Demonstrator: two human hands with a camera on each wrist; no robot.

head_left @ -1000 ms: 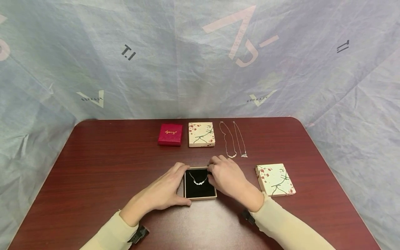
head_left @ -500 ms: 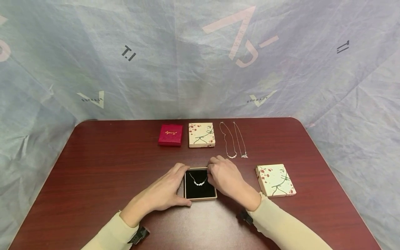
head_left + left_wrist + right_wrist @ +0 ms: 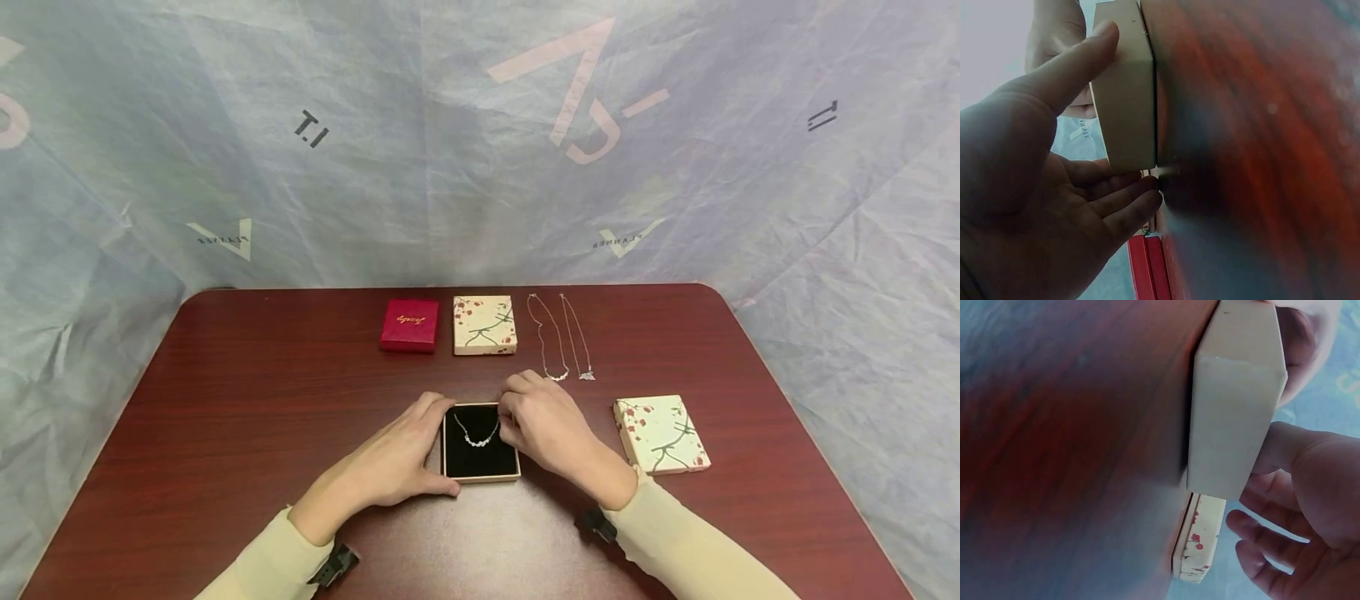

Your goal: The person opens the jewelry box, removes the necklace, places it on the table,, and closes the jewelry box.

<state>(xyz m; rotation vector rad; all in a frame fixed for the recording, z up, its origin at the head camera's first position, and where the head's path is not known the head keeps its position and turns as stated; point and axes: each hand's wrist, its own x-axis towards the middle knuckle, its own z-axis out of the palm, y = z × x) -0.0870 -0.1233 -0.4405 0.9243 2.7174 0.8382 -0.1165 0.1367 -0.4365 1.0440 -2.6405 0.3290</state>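
Observation:
An open jewelry box (image 3: 483, 479) with a black pad (image 3: 480, 462) inside sits on the table, between both hands. A silver necklace (image 3: 478, 443) hangs in a curve across the pad. My left hand (image 3: 390, 458) grips the box from the left, thumb at the near corner and fingers at the far one; the left wrist view shows the thumb on the edge of the box wall (image 3: 1127, 103). At the far right corner my right hand (image 3: 547, 425) pinches the chain's right end, its fingertips hidden inside the box. In the right wrist view its other fingers (image 3: 1266, 544) hang loosely outside.
A flowered box lid (image 3: 663, 433) lies to the right. Further back are a red jewelry box (image 3: 409, 325), a second flowered box (image 3: 484, 325) and two necklaces laid out, one with a beaded curve (image 3: 557, 377) and one with a small pendant (image 3: 586, 376). Fabric walls surround the table.
My right hand shifts only slightly at the box's far right corner. The left hand and the box stay where they were.

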